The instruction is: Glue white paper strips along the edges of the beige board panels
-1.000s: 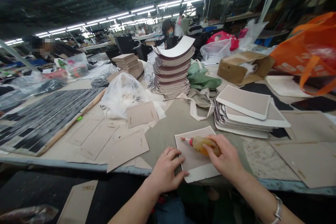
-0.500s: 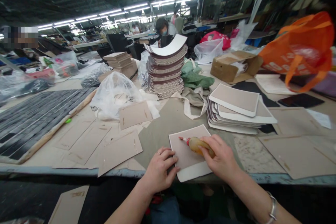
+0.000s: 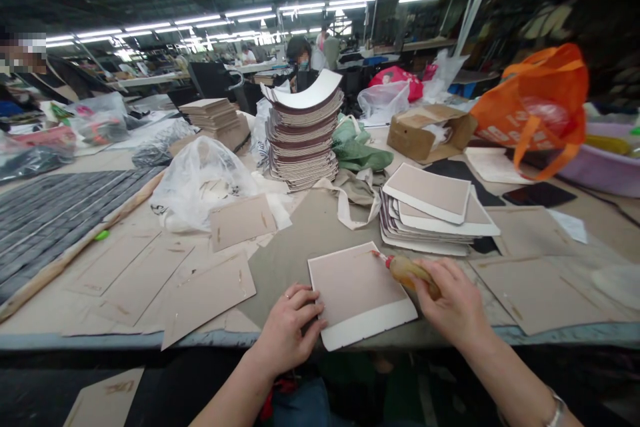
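Note:
A beige panel (image 3: 357, 290) with a white strip along its near side lies on grey-green cloth (image 3: 280, 267) at the table's front. My left hand (image 3: 295, 323) grips its left edge, fingers bent over the border. In my right hand (image 3: 453, 297) is a squeeze glue bottle (image 3: 407, 272), amber with a red-capped nozzle. The bottle is tilted, its tip at the panel's far edge toward the right corner. A thin brownish glue line shows along that far edge. Right behind the panel stands a stack of similar panels (image 3: 430, 197).
Loose beige boards with glue marks lie left (image 3: 210, 297) and right (image 3: 540, 290). Behind are a tall stack of curved panels (image 3: 303, 140), a clear plastic bag (image 3: 200, 180), a cardboard box (image 3: 430, 133) and an orange bag (image 3: 535, 107). A co-worker (image 3: 300, 57) sits beyond.
My right hand has moved the glue bottle rightward along the panel's far edge, leaving a thin line behind the tip. My left hand stays at the panel's left edge. The view has shifted slightly.

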The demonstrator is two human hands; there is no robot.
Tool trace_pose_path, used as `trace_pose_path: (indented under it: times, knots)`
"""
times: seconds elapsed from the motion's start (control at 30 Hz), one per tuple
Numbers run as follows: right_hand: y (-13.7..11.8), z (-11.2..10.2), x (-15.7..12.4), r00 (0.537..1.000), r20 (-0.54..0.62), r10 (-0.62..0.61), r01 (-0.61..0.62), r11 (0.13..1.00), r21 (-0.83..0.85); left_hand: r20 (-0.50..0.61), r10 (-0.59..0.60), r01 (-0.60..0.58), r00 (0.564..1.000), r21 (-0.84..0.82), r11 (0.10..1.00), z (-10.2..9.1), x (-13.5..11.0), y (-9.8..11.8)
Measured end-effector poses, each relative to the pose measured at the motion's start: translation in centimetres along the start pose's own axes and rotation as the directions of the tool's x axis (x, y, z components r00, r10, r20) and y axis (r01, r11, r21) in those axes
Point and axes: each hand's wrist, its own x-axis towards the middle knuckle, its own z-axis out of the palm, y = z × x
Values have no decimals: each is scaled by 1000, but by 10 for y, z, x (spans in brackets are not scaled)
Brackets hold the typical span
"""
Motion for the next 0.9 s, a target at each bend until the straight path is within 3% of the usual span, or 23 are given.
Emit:
trace_pose_path:
  times: [0.13, 0.33, 0.47, 0.63, 0.9]
  knots:
    - [-13, 5, 1, 999, 31, 19, -22, 994, 105, -3, 1, -1, 1000, 5, 1000, 1, 1, -1]
    - [-58, 29, 4, 993, 120, -3, -42, 930, 366, -22, 10, -10, 1000, 11, 1000, 1, 1, 0]
    - [-74, 42, 6, 992, 126, -12, -46, 895, 443, -20, 13, -13, 1000, 0, 1000, 0, 1, 1]
    - [-59, 38, 8, 993, 118, 19, -64, 921, 384, -14, -2, 1, 1000, -16, 1000, 0, 1, 0]
    - [-5, 12, 4, 995, -2, 98, -97, 989, 108, -27, -6, 5, 1000, -22, 1000, 0, 1, -2]
